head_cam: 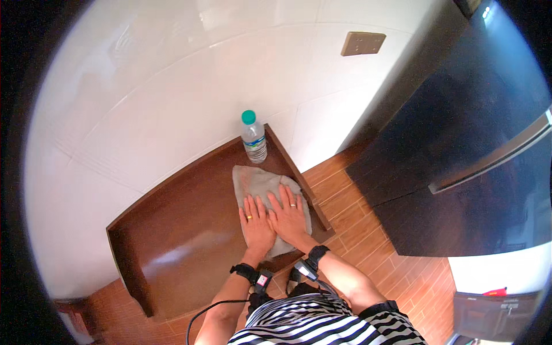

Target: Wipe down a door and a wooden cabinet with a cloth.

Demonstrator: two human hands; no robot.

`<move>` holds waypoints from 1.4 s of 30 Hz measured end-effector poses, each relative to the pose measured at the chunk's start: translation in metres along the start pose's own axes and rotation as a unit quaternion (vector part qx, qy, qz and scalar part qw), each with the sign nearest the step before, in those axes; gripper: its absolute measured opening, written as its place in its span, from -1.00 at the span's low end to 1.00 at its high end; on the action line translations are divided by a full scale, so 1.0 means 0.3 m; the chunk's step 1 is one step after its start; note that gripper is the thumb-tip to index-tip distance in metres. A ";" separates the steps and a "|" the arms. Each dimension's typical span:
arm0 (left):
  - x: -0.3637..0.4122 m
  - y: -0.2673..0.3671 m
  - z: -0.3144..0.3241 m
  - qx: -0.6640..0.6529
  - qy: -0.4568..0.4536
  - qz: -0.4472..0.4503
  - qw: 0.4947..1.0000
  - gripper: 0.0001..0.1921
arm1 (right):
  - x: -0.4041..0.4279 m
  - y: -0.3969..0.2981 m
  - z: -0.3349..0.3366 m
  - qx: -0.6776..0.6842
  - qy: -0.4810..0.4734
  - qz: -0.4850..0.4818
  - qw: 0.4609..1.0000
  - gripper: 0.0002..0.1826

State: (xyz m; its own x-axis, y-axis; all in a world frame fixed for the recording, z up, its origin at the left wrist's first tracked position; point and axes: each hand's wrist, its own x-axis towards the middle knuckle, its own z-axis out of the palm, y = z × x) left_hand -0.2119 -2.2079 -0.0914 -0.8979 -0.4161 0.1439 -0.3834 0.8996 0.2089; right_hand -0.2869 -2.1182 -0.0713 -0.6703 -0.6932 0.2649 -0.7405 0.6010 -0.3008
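A greyish cloth [254,183] lies spread over the right end of a brown wooden tabletop [189,228]. Flat on the cloth rests my left hand [258,226], fingers pointing away from me, a gold-coloured ring on one finger. Beside it and touching it, my right hand [289,215] also presses palm down on the cloth and wears a silver-coloured ring. Neither hand curls around anything. Just beyond the cloth, near the back right corner, a clear plastic water bottle [255,144] with a green cap stands upright.
Raised wooden edging [297,177] borders the tabletop's back and sides. A white wall [181,95] rises behind, with a socket plate [363,43]. To the right stands a dark refrigerator [453,151] with a long handle [496,153]. Wood-look tiles [362,228] cover the floor. A black cable [207,308] hangs by my left arm.
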 end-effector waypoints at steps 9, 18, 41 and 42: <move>0.087 0.035 -0.043 0.003 0.006 -0.081 0.997 -0.40 | 0.110 0.042 -0.012 0.034 0.029 -0.046 0.998 -0.48; 0.105 0.021 -0.022 0.015 0.069 -0.061 0.996 -0.41 | 0.116 0.034 -0.025 0.014 0.042 -0.042 0.998 -0.49; 0.019 -0.019 0.284 -0.019 -0.033 -0.059 0.998 -0.35 | -0.028 0.160 0.244 -0.015 -0.056 -0.001 0.998 -0.45; 0.009 -0.023 0.302 -0.028 -0.028 -0.046 0.998 -0.36 | -0.041 0.160 0.263 -0.015 -0.055 -0.006 0.998 -0.45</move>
State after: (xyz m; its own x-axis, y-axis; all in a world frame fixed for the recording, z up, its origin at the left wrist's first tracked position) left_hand -0.2315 -2.2032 -0.1801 -0.8706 -0.4872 0.0682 -0.4537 0.8487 0.2718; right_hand -0.3102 -2.1122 -0.1614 -0.6523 -0.7397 0.1653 -0.7513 0.6023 -0.2697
